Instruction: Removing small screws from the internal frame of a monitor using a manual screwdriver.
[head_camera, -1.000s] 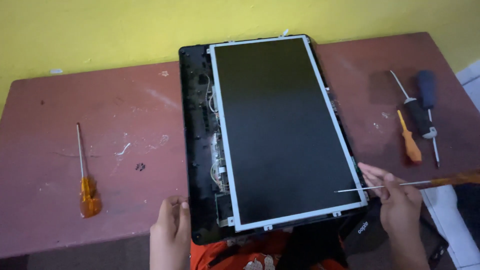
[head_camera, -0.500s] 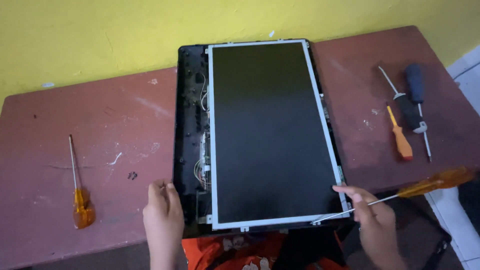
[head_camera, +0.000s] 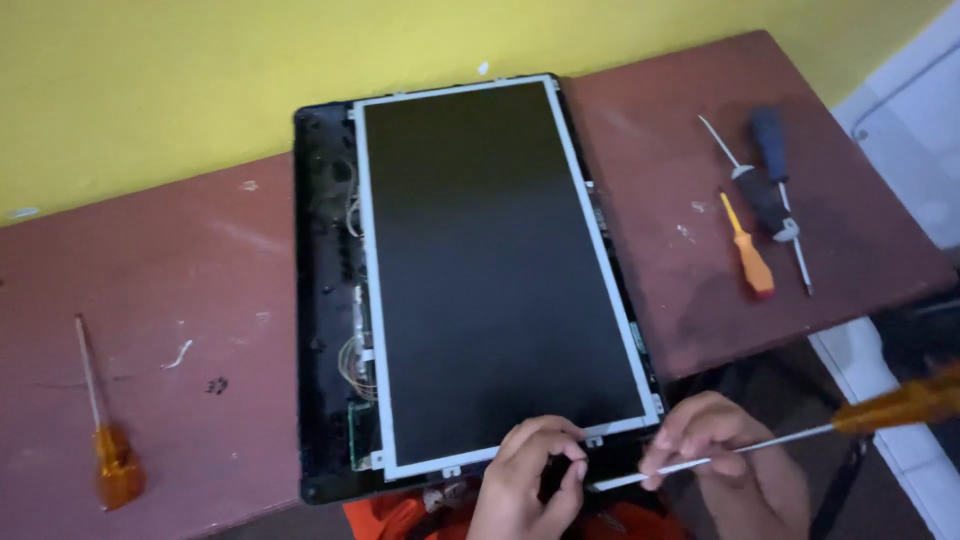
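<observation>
A dark red table stands against a yellow wall. A black laptop lid lies flat across the table's middle, reaching from the far edge to past the near edge. In it rests a dark screen panel with a silver frame, pushed toward the lid's right side, so a strip of wires and a small green board shows along the left.

At the near edge, both hands meet at the panel's bottom right corner. The left hand curls its fingers together, thumb and forefinger pinching at the panel's lower edge, apparently steadying it. The right hand pinches the thin shaft of a long screwdriver between thumb and fingertips, close to the tip, which lies nearly level and points at that corner; its orange handle sticks out past the table's right side. Gripping so low likely gives finer control.

Near the right edge lie three spare tools together: a blue-handled screwdriver, a black-handled one and a small orange one. Another orange screwdriver lies near the left edge.

No packages, labels or signs can be made out.
</observation>
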